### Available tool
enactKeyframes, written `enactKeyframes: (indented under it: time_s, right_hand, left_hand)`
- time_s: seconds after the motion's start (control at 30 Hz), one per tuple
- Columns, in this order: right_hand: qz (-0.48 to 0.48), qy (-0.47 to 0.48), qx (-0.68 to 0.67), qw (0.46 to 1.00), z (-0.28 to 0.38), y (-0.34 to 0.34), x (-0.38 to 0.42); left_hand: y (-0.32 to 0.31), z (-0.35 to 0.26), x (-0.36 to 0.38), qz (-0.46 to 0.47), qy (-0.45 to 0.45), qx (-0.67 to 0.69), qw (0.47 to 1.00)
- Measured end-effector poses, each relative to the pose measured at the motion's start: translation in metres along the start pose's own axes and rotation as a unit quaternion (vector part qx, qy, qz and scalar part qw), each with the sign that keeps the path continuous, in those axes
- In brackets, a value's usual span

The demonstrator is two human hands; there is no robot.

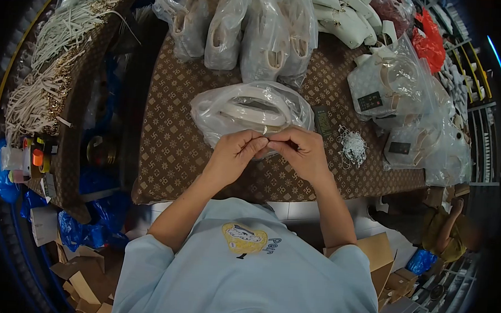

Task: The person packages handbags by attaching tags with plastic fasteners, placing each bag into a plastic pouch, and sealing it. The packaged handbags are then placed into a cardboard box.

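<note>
A white bag in clear plastic point(207, 117) lies on the brown patterned table cover point(171, 146), in front of me. At its near edge my left hand point(242, 153) and my right hand point(299, 150) meet, fingertips pinched together by the bag's handle. What they pinch is too small to make out. Right of the bag lies a dark green tag point(322, 122), and beside that a small pile of white strings point(353, 147).
Several plastic-wrapped bags point(223, 36) stand at the table's far side. More wrapped bags point(417, 114) and a red plastic bag point(429, 44) are at the right. Bundled pale straps point(38, 94) lie at the left. Another person point(450, 229) is at the far right, beyond cardboard boxes point(375, 256).
</note>
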State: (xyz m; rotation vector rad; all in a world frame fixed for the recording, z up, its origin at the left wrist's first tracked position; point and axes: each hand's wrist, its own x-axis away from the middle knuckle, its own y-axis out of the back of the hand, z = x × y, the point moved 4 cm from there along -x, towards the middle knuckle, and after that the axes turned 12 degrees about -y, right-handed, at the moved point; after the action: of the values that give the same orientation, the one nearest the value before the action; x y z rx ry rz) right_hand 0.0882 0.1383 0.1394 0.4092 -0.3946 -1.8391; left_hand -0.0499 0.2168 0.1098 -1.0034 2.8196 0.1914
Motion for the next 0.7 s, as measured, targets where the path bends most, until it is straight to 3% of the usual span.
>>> enactKeyframes:
  time_s: [0.13,0.2,0.27,0.33,0.37,0.43,0.57,0.63,0.7]
  right_hand:
    - [-0.015,-0.035,-0.052,0.998,-0.002,0.006,0.003]
    - [-0.001,-0.064,-0.062,0.996,-0.003,0.006,0.005]
    - [0.013,-0.093,-0.072,0.993,-0.002,0.007,0.007]
    - [0.037,-0.102,-0.065,0.992,0.001,0.008,0.010]
    - [0.035,-0.103,-0.063,0.992,0.000,0.009,0.011]
    - [0.047,-0.125,-0.093,0.987,-0.007,0.007,0.013]
    - [0.050,-0.111,-0.121,0.985,-0.011,0.007,0.012]
    - [0.043,-0.113,0.012,0.993,-0.007,0.009,0.013]
    - [0.015,-0.087,0.038,0.995,-0.003,0.007,0.013]
  left_hand:
    - [-0.011,0.002,0.026,0.021,0.082,-0.026,0.996]
    - [-0.032,0.004,0.036,0.071,-0.065,-0.317,0.944]
    - [-0.044,0.027,0.034,0.071,-0.039,-0.330,0.940]
    - [-0.053,0.036,0.027,0.024,-0.070,-0.388,0.919]
    - [-0.058,0.039,0.027,0.025,-0.071,-0.386,0.919]
    - [-0.059,0.031,0.027,-0.062,-0.176,-0.350,0.918]
    - [-0.059,0.039,0.028,-0.076,-0.171,-0.308,0.933]
    - [-0.048,0.024,0.027,-0.092,-0.140,-0.190,0.967]
    - [-0.034,0.011,0.029,-0.114,-0.141,-0.146,0.972]
